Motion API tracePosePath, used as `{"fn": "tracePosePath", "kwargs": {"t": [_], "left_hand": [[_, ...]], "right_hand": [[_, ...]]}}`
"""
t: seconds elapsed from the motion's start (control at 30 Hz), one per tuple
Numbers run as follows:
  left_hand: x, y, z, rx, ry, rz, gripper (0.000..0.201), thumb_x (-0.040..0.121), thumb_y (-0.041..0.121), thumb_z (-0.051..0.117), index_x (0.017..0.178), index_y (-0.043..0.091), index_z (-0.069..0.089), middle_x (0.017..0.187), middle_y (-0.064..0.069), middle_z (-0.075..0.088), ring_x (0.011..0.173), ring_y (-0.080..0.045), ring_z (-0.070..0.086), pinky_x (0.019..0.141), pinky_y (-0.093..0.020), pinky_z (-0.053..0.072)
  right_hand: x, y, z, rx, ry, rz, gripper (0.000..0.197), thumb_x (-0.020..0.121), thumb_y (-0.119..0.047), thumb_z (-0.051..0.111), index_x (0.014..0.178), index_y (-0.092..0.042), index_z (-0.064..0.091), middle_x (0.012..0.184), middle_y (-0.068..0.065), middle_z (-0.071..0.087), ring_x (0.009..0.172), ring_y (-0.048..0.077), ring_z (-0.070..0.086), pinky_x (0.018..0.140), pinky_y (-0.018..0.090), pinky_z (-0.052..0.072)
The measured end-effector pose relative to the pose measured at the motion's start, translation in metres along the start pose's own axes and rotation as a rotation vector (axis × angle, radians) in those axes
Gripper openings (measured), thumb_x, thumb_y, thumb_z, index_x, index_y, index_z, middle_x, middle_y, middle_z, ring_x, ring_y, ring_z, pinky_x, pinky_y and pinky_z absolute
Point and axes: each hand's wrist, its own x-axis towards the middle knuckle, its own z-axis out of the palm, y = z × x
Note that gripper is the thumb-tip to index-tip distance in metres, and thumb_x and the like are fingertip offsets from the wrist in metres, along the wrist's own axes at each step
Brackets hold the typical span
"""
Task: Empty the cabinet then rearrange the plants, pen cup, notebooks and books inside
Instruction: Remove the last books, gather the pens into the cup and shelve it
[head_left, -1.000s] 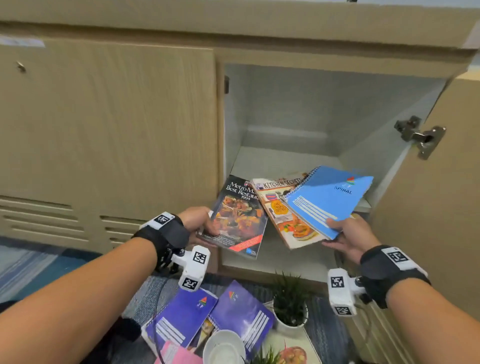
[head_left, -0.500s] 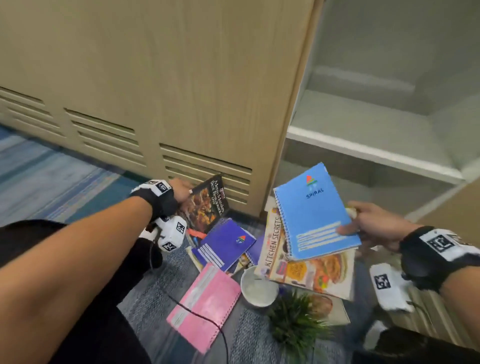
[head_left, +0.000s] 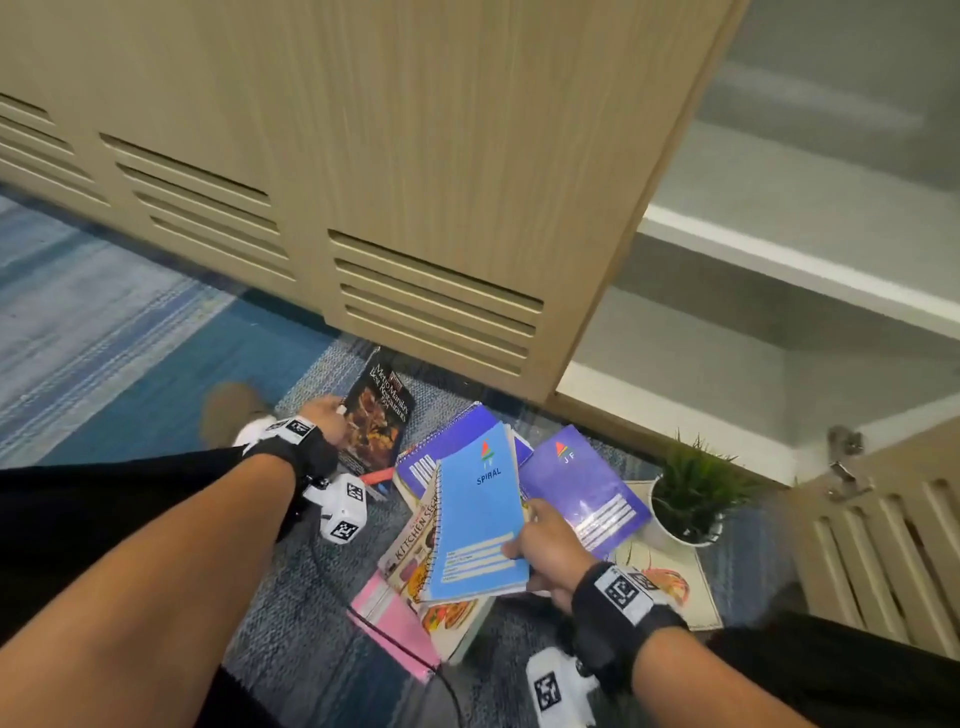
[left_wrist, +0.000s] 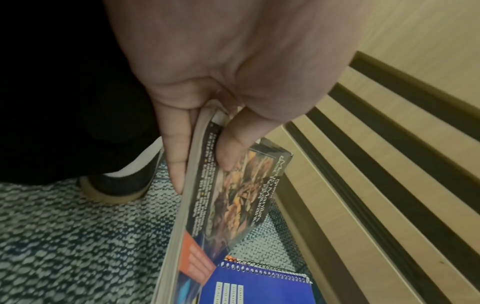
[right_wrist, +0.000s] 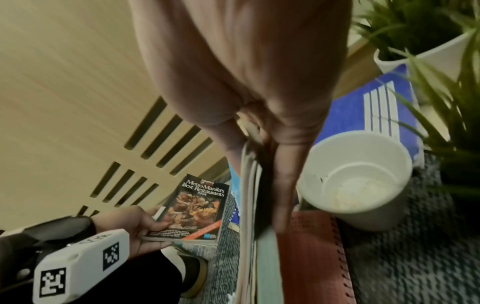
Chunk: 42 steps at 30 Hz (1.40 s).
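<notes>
L hand (head_left: 326, 419) gripped the dark restaurant book (head_left: 378, 418) by its edge, thumb on the cover, fingers (left_wrist: 176, 156) behind, low over the carpet (head_left: 130, 358) just in front of the louvred cabinet door (head_left: 415, 291). R hand (head_left: 548, 545) pinched a blue notebook (head_left: 478, 512) w/ the Kitchen Secrets book (head_left: 415, 535) under it, both tilted above the floor pile.

Cabinet (head_left: 779, 260) stood open at right; white shelf edge (head_left: 800, 260) and bottom lip bare, room inside. Open door w/ hinge (head_left: 844, 467) at far right.

On the carpet: two purple notebooks (head_left: 587, 483), partly overlapping; a pink notebook (head_left: 387, 618) under the held stack; a plant (head_left: 693, 488) in a white pot near the cabinet lip, resting on a pale book (head_left: 680, 587). Wrist view showed a white cup (right_wrist: 355, 176) upright beside the pink notebook, just by the R fingers. Bare carpet lay open to the left, past a shoe (head_left: 228, 410).
</notes>
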Motion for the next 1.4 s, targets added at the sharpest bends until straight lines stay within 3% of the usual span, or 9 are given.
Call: {"fn": "tracePosePath", "kwargs": {"t": [0.1,0.27,0.4,0.53,0.83,0.97,1.07,1.27,1.4], "left_hand": [[0.007,-0.009,0.007,-0.076,0.009,0.015,0.043,0.086,-0.009,0.055,0.129,-0.003,0.058,0.129,-0.025,0.06,0.117,-0.038,0.059,0.076,-0.012,0.053],[0.006,-0.019,0.016,-0.191,-0.078,-0.035,0.055,0.085,-0.015,0.053,0.137,0.002,0.049,0.122,-0.025,0.063,0.103,-0.037,0.065,0.096,-0.051,0.051],[0.004,-0.026,0.014,-0.299,-0.033,-0.072,0.057,0.084,-0.022,0.048,0.136,0.004,0.05,0.095,-0.009,0.067,0.08,-0.022,0.066,0.057,-0.02,0.057],[0.043,-0.051,0.013,-0.409,-0.056,-0.098,0.073,0.072,-0.027,0.048,0.131,0.016,0.057,0.119,-0.018,0.067,0.111,-0.039,0.063,0.091,-0.057,0.052],[0.025,-0.028,0.022,-0.098,0.016,-0.121,0.052,0.081,-0.001,0.068,0.13,0.008,0.052,0.122,-0.01,0.062,0.107,-0.031,0.061,0.097,-0.039,0.049],[0.016,-0.007,0.018,0.422,0.043,-0.015,0.081,0.079,0.02,0.069,0.15,0.023,0.031,0.156,-0.009,0.032,0.134,-0.035,0.043,0.109,-0.047,0.041],[-0.007,0.023,0.032,0.401,-0.014,0.119,0.062,0.082,0.01,0.06,0.141,0.023,0.046,0.139,-0.01,0.054,0.111,-0.032,0.061,0.085,-0.033,0.052],[-0.071,0.065,0.107,0.322,-0.284,0.344,0.026,0.083,0.005,0.056,0.09,0.027,0.068,0.088,-0.007,0.071,0.08,-0.027,0.066,0.068,-0.026,0.051],[-0.101,0.068,0.167,0.439,-0.404,0.345,0.026,0.087,0.014,0.054,0.11,0.018,0.066,0.107,-0.013,0.069,0.088,-0.03,0.066,0.078,-0.032,0.053]], "right_hand": [[0.011,0.008,0.005,0.198,-0.091,0.045,0.04,0.09,0.015,0.04,0.12,-0.009,0.05,0.116,0.008,0.073,0.099,0.032,0.072,0.084,0.061,0.057],[0.026,-0.007,0.004,0.339,-0.219,0.053,0.053,0.09,0.018,0.034,0.135,-0.005,0.049,0.131,0.016,0.066,0.108,0.038,0.068,0.081,0.048,0.06],[0.036,-0.005,0.007,0.42,-0.294,0.091,0.059,0.089,0.018,0.03,0.139,-0.008,0.045,0.138,0.017,0.061,0.12,0.045,0.061,0.101,0.062,0.048],[0.03,0.024,0.018,0.498,-0.334,0.14,0.053,0.091,0.018,0.031,0.131,-0.01,0.051,0.126,0.013,0.069,0.104,0.037,0.07,0.084,0.05,0.059],[0.014,0.045,0.026,-0.206,-0.272,0.086,0.076,0.098,0.001,0.042,0.156,-0.037,0.01,0.12,0.008,0.062,0.075,0.029,0.074,0.063,0.036,0.063],[0.014,0.033,0.019,-0.395,-0.181,0.015,0.052,0.098,-0.011,0.049,0.15,-0.014,0.043,0.107,0.006,0.061,0.073,0.022,0.067,0.052,0.031,0.059],[0.01,0.021,0.003,-0.445,-0.183,-0.049,0.037,0.095,-0.01,0.047,0.129,-0.017,0.06,0.086,0.004,0.066,0.063,0.021,0.065,0.043,0.03,0.054],[0.021,0.012,-0.069,-0.704,0.31,-0.304,0.026,0.092,-0.008,0.052,0.109,-0.016,0.07,0.091,0.005,0.067,0.097,0.031,0.065,0.079,0.031,0.05],[0.039,0.04,-0.098,-0.864,0.345,-0.12,0.051,0.095,-0.028,0.056,0.143,-0.018,0.047,0.141,0.014,0.056,0.13,0.033,0.052,0.108,0.039,0.043]]}}
